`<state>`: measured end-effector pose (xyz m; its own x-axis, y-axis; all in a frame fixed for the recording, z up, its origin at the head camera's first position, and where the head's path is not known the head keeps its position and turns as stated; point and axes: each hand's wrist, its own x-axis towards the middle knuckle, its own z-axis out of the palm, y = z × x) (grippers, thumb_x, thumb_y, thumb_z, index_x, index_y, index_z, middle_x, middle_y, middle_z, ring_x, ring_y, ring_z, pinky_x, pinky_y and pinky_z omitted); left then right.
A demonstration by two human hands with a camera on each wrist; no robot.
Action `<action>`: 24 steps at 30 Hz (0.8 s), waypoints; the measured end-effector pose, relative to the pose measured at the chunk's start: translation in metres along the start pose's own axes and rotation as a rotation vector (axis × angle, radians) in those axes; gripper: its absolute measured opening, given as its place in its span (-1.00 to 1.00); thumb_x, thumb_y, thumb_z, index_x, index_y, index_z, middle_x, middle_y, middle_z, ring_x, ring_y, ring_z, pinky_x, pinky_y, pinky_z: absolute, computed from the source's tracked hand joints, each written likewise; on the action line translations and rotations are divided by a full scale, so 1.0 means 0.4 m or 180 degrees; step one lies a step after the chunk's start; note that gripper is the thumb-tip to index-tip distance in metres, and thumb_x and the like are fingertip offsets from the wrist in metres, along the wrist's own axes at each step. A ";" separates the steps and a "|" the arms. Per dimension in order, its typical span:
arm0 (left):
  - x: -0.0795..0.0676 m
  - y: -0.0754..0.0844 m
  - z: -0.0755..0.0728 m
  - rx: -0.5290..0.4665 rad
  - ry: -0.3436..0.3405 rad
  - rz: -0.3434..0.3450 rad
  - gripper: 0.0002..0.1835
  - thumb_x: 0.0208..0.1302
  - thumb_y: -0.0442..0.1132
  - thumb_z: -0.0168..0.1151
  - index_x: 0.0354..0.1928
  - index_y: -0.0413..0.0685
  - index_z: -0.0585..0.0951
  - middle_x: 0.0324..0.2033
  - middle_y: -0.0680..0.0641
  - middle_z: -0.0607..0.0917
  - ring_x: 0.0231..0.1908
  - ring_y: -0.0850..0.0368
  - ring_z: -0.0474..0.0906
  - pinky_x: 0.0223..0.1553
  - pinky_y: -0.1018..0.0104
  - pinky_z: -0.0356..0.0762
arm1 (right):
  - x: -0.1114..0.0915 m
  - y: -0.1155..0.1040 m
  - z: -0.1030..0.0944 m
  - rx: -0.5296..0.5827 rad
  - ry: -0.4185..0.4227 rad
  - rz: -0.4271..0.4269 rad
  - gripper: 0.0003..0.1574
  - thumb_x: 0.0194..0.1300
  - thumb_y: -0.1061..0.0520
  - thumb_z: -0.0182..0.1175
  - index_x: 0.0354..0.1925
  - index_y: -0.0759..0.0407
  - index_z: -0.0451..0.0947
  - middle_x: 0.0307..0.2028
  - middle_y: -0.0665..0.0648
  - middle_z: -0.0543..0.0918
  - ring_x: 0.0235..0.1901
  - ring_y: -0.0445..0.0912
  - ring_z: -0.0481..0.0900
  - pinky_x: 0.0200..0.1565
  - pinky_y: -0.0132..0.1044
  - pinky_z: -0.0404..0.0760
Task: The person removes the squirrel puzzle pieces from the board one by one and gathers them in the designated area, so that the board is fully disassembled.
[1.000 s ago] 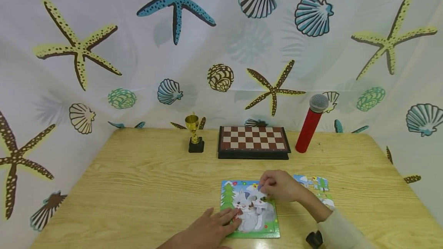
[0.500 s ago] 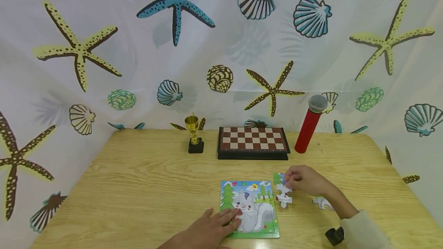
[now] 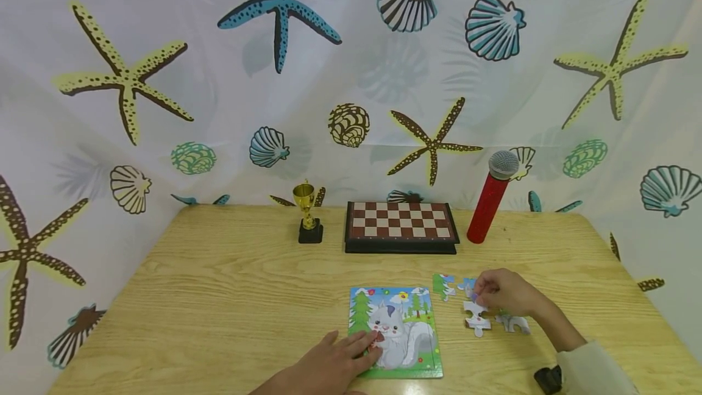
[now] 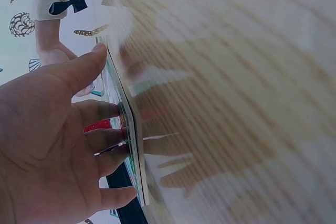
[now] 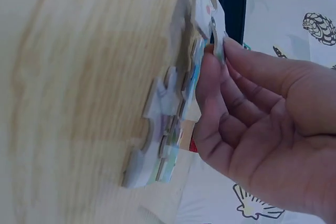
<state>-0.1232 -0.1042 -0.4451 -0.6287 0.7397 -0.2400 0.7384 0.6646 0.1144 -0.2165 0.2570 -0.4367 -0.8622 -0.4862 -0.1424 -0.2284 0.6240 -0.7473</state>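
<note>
Toward the near edge of the tabletop (image 3: pixel 219 297), the puzzle board (image 3: pixel 403 334) was touched at its near-left part by the left hand (image 3: pixel 340 359), fingers extended, nothing gripped. Off the board's right edge, a squirrel-face piece (image 3: pixel 476 322) was pinched by the right hand (image 3: pixel 507 292), the nearer one; its long axis was pointed roughly from near edge to far, the board being to its left. Slightly farther, a tree piece (image 3: pixel 442 287) was seen between board and hand.
</note>
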 end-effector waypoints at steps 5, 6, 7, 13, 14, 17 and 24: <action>0.000 -0.001 0.001 -0.0016 0.0009 0.0009 -0.26 0.26 0.34 -0.07 0.41 0.17 0.26 0.43 0.04 0.22 0.40 0.12 0.20 0.15 -0.10 0.39 | -0.001 0.007 0.008 -0.0253 0.0176 0.0183 -0.97 0.21 0.29 0.21 -0.35 0.28 0.55 -0.52 0.05 0.58 -0.54 -0.16 0.45 -0.48 -0.38 0.45; 0.000 -0.001 0.001 -0.0015 0.0016 0.0014 -0.26 0.27 0.34 -0.07 0.41 0.17 0.26 0.43 0.04 0.22 0.40 0.12 0.21 0.15 -0.10 0.39 | -0.001 0.007 0.008 -0.0280 0.0196 0.0223 -0.96 0.20 0.29 0.23 -0.36 0.28 0.56 -0.52 0.05 0.59 -0.54 -0.16 0.44 -0.48 -0.37 0.44; 0.000 -0.001 0.001 -0.0013 0.0023 0.0018 -0.26 0.27 0.34 -0.07 0.41 0.17 0.26 0.43 0.04 0.22 0.40 0.12 0.21 0.15 -0.10 0.39 | -0.001 0.007 0.009 -0.0291 0.0218 0.0284 -0.97 0.19 0.29 0.24 -0.36 0.28 0.57 -0.53 0.04 0.59 -0.53 -0.16 0.44 -0.48 -0.37 0.44; 0.000 0.000 0.002 0.0038 0.0050 0.0031 -0.26 0.27 0.34 -0.09 0.41 0.16 0.25 0.43 0.03 0.22 0.40 0.11 0.20 0.15 -0.09 0.39 | 0.002 0.008 0.007 -0.0292 0.0264 0.0431 -0.97 0.14 0.32 0.28 -0.37 0.30 0.61 -0.53 0.05 0.59 -0.53 -0.15 0.44 -0.46 -0.32 0.45; 0.001 0.000 0.003 0.0042 0.0044 0.0030 -0.26 0.28 0.34 -0.09 0.41 0.16 0.25 0.43 0.03 0.22 0.40 0.11 0.20 0.15 -0.09 0.39 | 0.003 0.009 0.007 -0.0294 0.0279 0.0441 -0.97 0.13 0.33 0.28 -0.38 0.30 0.61 -0.53 0.05 0.60 -0.53 -0.15 0.44 -0.46 -0.32 0.45; 0.003 -0.002 0.005 0.0058 0.0047 0.0047 -0.27 0.28 0.33 -0.08 0.41 0.15 0.26 0.43 0.03 0.23 0.39 0.10 0.21 0.14 -0.09 0.40 | 0.005 0.011 0.008 -0.0319 0.0349 0.0479 -0.95 0.10 0.35 0.29 -0.39 0.29 0.61 -0.53 0.06 0.60 -0.53 -0.15 0.44 -0.47 -0.32 0.45; 0.004 -0.002 0.007 0.0120 0.0052 0.0062 -0.29 0.29 0.32 -0.07 0.39 0.15 0.30 0.42 0.03 0.25 0.38 0.10 0.24 0.13 -0.07 0.42 | 0.010 0.000 0.011 -0.0379 0.0518 0.0492 -0.96 0.13 0.32 0.30 -0.40 0.27 0.59 -0.51 0.05 0.58 -0.50 -0.15 0.42 -0.46 -0.36 0.42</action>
<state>-0.1241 -0.1039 -0.4483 -0.6177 0.7544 -0.2222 0.7590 0.6458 0.0824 -0.2179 0.2524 -0.4400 -0.9502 -0.2806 -0.1356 -0.1315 0.7556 -0.6417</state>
